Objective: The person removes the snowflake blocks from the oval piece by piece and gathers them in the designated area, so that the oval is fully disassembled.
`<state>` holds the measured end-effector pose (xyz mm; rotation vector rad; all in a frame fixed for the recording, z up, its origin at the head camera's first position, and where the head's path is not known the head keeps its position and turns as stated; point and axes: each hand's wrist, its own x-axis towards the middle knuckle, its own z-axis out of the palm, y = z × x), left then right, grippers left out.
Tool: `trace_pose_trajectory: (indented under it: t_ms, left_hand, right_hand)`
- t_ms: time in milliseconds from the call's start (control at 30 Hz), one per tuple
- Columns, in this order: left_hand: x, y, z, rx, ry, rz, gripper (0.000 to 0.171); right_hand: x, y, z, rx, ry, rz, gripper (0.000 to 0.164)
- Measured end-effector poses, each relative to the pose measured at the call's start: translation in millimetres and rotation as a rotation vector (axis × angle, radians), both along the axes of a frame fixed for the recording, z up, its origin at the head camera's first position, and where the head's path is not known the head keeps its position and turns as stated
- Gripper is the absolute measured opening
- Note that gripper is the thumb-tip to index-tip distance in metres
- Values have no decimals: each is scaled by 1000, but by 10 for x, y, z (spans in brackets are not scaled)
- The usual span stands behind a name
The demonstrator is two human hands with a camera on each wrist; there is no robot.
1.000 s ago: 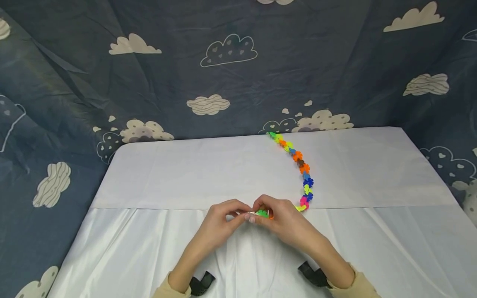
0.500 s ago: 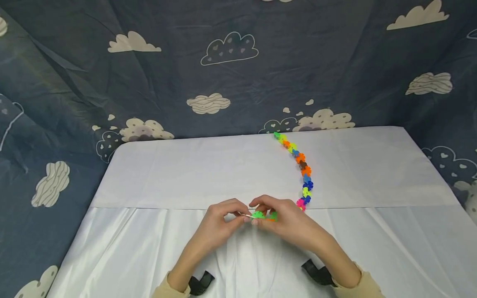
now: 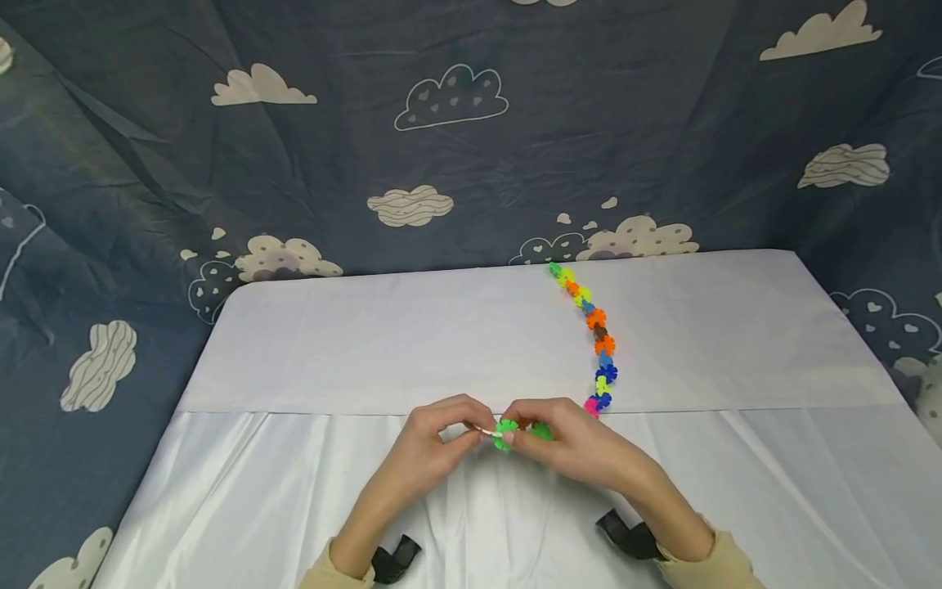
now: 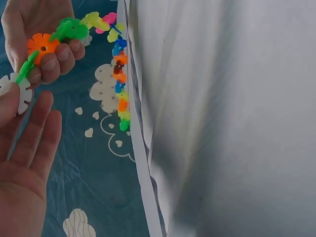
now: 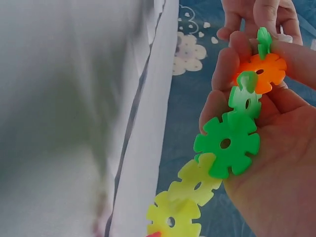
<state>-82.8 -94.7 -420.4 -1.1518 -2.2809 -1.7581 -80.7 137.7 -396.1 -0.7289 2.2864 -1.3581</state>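
Between thumb and index finger, my left hand (image 3: 437, 433) pinches a white notched plastic disc (image 4: 24, 91), its face partly behind the thumb. A green disc (image 3: 505, 434) stands edge-on against the white one in the left wrist view. My right hand (image 3: 574, 442) grips the chain's near end, with an orange disc (image 5: 271, 66) at its fingers. Further green discs (image 5: 210, 144) lie along its palm. From there the chain of linked discs (image 3: 605, 345) in yellow, pink, blue, orange and brown runs away across the table, partly hidden by the right hand.
White cloth covers the table (image 3: 353, 343), with a seam crossing it just beyond the hands. Behind stands a dark blue curtain (image 3: 589, 147) with cloud prints. Black straps (image 3: 629, 540) hang by both wrists, under beige sleeves (image 3: 710, 564).
The chain has shifted toward me, its far end sliding slightly right. The green disc between the hands has come into view and turned its face up. My right fingers have dipped a little.
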Motion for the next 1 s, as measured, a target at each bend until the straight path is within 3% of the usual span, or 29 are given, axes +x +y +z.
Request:
trace_pose_trajectory:
  t_ms: [267, 633, 933, 1000]
  left_hand:
    - [-11, -17, -25, 8, 40, -11, 19]
    - [-5, -34, -57, 37, 56, 38, 24]
    - [-25, -75, -20, -25, 184, 64, 25]
    - [-32, -82, -12, -36, 183, 75, 24]
  right_hand:
    - [25, -18, 11, 39, 56, -29, 8]
    - [54, -104, -25, 29, 165, -84, 7]
    - [70, -130, -53, 54, 187, -142, 13]
    - [71, -136, -47, 57, 168, -142, 10]
